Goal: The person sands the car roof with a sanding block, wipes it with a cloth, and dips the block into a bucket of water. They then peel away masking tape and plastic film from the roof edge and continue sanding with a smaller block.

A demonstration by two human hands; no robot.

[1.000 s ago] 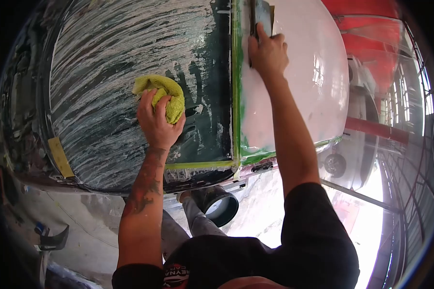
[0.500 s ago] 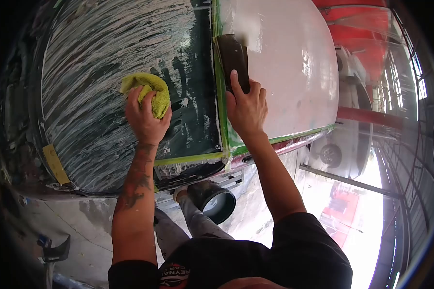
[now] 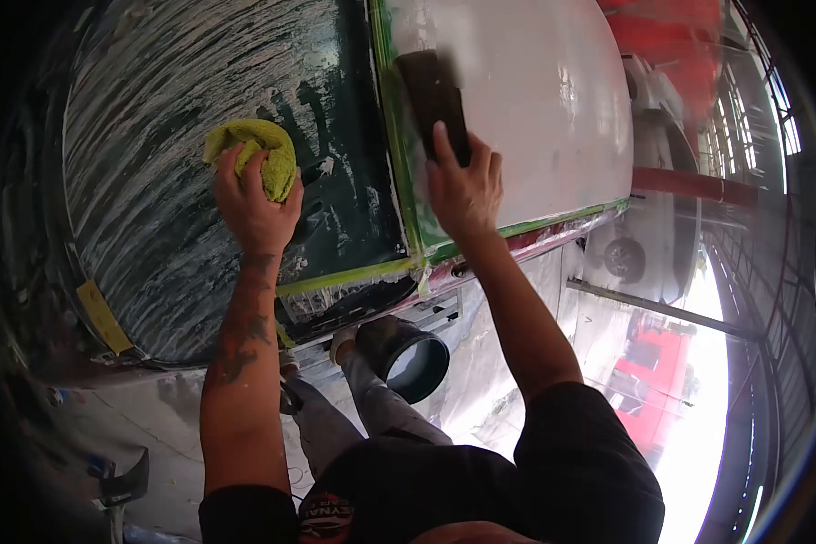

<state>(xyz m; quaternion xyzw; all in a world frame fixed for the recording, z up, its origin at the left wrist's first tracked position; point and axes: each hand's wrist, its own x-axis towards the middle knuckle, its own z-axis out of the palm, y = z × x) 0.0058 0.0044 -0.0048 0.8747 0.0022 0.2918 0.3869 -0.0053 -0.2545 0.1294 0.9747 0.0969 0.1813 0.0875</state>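
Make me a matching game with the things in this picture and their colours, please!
Things:
1. cloth
2. block
3. tape
4. panel

Colours and places:
A. dark, under the right hand
B. shiny white
C. yellow-green, bunched in the left hand
D. bright green, a strip along the panel's edge

Pairs: 1-C, 2-A, 3-D, 4-B.
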